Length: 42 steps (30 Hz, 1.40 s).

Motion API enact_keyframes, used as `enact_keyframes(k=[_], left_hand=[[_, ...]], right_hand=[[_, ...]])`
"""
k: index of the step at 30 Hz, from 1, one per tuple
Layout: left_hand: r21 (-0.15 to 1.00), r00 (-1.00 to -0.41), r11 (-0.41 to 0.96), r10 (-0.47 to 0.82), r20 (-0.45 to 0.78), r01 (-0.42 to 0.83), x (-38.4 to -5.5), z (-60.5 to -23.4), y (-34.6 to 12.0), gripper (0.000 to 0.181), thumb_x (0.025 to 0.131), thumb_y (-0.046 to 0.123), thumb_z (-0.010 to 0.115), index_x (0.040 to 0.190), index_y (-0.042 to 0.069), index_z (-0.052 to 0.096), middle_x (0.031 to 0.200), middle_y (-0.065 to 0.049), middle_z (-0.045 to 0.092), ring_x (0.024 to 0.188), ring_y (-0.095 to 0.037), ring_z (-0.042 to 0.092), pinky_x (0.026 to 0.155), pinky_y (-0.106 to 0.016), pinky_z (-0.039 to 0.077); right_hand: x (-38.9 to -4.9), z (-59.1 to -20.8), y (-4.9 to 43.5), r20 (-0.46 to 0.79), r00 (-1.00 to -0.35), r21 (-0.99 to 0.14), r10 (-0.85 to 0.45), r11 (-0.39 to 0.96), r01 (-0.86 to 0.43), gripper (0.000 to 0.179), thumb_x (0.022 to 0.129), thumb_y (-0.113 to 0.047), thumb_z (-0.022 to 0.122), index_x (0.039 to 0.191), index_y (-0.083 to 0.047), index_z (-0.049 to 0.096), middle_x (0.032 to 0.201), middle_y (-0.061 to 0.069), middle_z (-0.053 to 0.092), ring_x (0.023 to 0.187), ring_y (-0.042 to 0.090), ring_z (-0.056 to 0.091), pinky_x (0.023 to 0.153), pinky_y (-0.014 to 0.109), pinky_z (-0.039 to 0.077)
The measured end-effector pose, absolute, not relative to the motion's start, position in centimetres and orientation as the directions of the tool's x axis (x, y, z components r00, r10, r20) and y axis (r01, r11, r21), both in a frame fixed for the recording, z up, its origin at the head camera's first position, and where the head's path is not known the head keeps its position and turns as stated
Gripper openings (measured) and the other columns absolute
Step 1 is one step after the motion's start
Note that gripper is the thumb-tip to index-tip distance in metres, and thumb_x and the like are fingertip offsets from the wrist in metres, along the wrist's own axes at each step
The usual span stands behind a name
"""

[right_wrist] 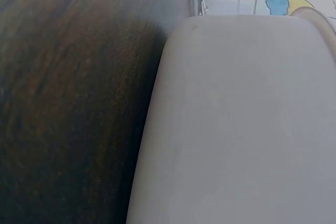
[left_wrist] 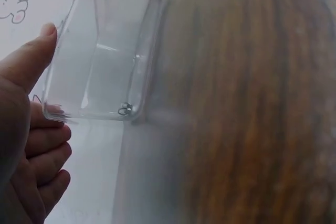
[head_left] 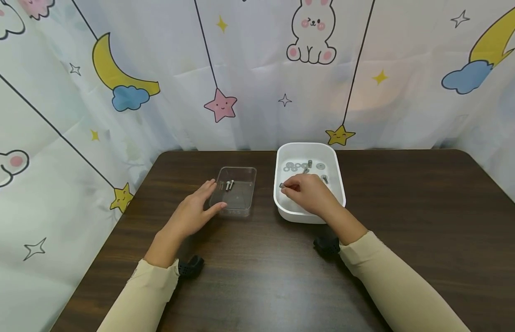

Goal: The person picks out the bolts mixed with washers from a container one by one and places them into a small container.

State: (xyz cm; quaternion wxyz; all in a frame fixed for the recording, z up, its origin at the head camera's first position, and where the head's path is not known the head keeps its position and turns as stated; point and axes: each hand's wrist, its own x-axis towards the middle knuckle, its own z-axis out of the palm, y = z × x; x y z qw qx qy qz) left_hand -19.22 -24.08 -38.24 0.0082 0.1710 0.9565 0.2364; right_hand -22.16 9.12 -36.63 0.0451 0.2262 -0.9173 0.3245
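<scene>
A clear plastic box (head_left: 238,201) stands on the table, with two small metal bolts (head_left: 229,185) on its floor. Along its left side lies my left hand (head_left: 192,210), thumb by the near corner and fingers extended; the thumb (left_wrist: 39,51) also shows against the box (left_wrist: 113,72) in the left wrist view. My right hand (head_left: 309,191) reaches into a white tray (head_left: 300,216) and pinches a small bolt (head_left: 281,185) near the tray's left wall. Flat washers (head_left: 296,166) and several bolts (head_left: 325,178) lie in the tray. In the right wrist view the tray's wall (right_wrist: 236,119) hides the right hand.
Both containers stand toward the back of a dark wooden table (head_left: 249,276), the box left of the tray. Behind the table hangs a patterned white curtain (head_left: 257,60). Dark straps (head_left: 191,266) sit at both wrists below beige sleeves.
</scene>
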Motion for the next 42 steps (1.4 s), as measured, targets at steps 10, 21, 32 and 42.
enact_keyframes(k=[10, 21, 32, 42], left_hand=[[0.451, -0.939, 0.827, 0.333, 0.091, 0.337, -19.4, -38.7, -24.2, 0.084, 0.092, 0.06, 0.055, 0.153, 0.006, 0.034, 0.161, -0.01, 0.027, 0.146, -0.032, 0.031, 0.114, -0.055, 0.033], [0.464, -0.939, 0.819, 0.324, 0.113, 0.338, -19.5, -38.7, -23.9, 0.08, 0.091, 0.056, 0.06, 0.15, 0.006, 0.04, 0.158, -0.011, 0.034, 0.143, -0.032, 0.038, 0.111, -0.053, 0.037], [0.469, -0.94, 0.817, 0.325, 0.106, 0.336, -19.5, -38.6, -23.9, 0.079, 0.092, 0.055, 0.06, 0.15, 0.006, 0.039, 0.158, -0.011, 0.033, 0.142, -0.032, 0.039, 0.11, -0.052, 0.039], [0.473, -0.937, 0.813, 0.334, 0.103, 0.341, -19.4, -38.4, -24.1, 0.076, 0.094, 0.05, 0.06, 0.151, 0.005, 0.037, 0.159, -0.012, 0.032, 0.143, -0.032, 0.037, 0.111, -0.052, 0.038]], right_hand=[[-21.9, -36.4, 8.2, 0.376, -0.84, -0.542, -0.391, 0.642, -0.542, 0.017, 0.093, -0.017, 0.068, 0.104, -0.006, 0.076, 0.088, 0.003, 0.069, 0.078, 0.015, 0.061, 0.071, 0.034, 0.052], [-20.5, -34.3, 4.0, 0.466, -0.755, -0.438, -0.46, 0.622, -0.649, 0.017, 0.092, -0.017, 0.07, 0.107, -0.009, 0.076, 0.087, -0.001, 0.07, 0.075, 0.011, 0.062, 0.068, 0.028, 0.051], [-20.5, -35.6, -0.5, 0.372, -0.716, -0.38, -0.591, 0.606, -0.698, 0.014, 0.092, -0.016, 0.07, 0.103, -0.01, 0.077, 0.097, 0.001, 0.076, 0.085, 0.012, 0.07, 0.075, 0.026, 0.057], [-20.3, -36.5, -2.4, 0.326, -0.687, -0.284, -0.65, 0.625, -0.727, 0.016, 0.095, -0.017, 0.067, 0.106, -0.01, 0.076, 0.1, 0.002, 0.074, 0.09, 0.015, 0.071, 0.079, 0.029, 0.057]])
